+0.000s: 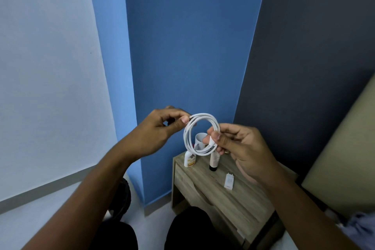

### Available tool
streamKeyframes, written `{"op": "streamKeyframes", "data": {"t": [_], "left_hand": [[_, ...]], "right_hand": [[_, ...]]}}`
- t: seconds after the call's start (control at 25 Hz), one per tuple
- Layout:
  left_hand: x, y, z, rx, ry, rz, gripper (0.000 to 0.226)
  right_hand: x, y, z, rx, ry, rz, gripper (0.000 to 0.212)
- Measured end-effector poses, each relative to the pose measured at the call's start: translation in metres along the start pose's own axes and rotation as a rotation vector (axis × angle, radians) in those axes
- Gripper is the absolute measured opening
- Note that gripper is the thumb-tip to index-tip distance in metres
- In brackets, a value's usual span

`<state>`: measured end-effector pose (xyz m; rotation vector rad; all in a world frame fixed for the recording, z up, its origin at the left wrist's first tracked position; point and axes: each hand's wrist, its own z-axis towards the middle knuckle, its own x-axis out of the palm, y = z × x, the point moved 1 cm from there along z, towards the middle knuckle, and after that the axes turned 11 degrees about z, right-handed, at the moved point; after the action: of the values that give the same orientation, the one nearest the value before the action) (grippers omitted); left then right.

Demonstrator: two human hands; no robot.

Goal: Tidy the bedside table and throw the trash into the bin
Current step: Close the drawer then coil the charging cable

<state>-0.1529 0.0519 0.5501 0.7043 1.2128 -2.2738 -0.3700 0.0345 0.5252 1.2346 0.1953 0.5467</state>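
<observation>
So, bedside table [239, 199]: we hold the work above its wooden top, where loops that slip could knock things over.
Left hand [154, 130]: we pinch the coil's upper left between thumb and fingertips; relaxing lets the loops spring apart.
Right hand [237, 146]: we pinch the lower right, seemingly with the plug end.
White charging cable [199, 135]: coiled, in the air between both hands.
Tube [214, 160], lotion bottle [189, 159]: upright beneath the coil, easily toppled.
Charger adapter [229, 181]: lying flat, apart from the others.

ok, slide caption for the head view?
Both hands hold a coiled white cable above the bedside table.
</observation>
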Motion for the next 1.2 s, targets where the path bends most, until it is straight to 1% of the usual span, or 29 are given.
{"op": "streamKeyframes", "data": {"t": [0.2,0.28,0.36,0.48,0.6,0.8,0.96,1.12,1.2], "left_hand": [[0.009,0.000,0.003,-0.176,0.010,-0.292,0.018],[0.014,-0.001,0.003,-0.214,0.023,-0.450,0.018],[0.019,-0.007,0.002,-0.219,0.045,-0.540,0.020],[0.022,-0.013,0.001,-0.217,0.030,-0.514,0.027],[0.018,-0.006,-0.001,-0.219,0.027,-0.439,0.036],[0.017,-0.002,-0.006,-0.157,0.091,-0.554,0.042],[0.018,-0.001,-0.007,-0.135,0.096,-0.587,0.034],[0.017,0.001,-0.006,-0.116,0.066,-0.557,0.023],[0.017,0.002,-0.007,-0.114,0.064,-0.551,0.021]], "right_hand": [[0.001,-0.001,0.000,-0.020,0.019,-0.033,0.017],[0.003,0.000,0.001,-0.023,0.012,-0.063,0.018],[0.004,0.002,0.000,-0.028,-0.006,-0.092,0.017],[0.002,0.004,0.000,-0.045,-0.033,-0.101,0.013],[-0.001,0.003,0.001,-0.034,-0.046,-0.031,0.015],[0.003,0.000,0.001,0.017,-0.016,0.059,0.016],[0.002,0.001,0.001,0.000,-0.024,0.046,0.015],[0.000,0.001,0.002,-0.022,-0.042,0.023,0.016],[-0.003,0.000,0.001,-0.023,-0.057,0.028,0.017]]}}
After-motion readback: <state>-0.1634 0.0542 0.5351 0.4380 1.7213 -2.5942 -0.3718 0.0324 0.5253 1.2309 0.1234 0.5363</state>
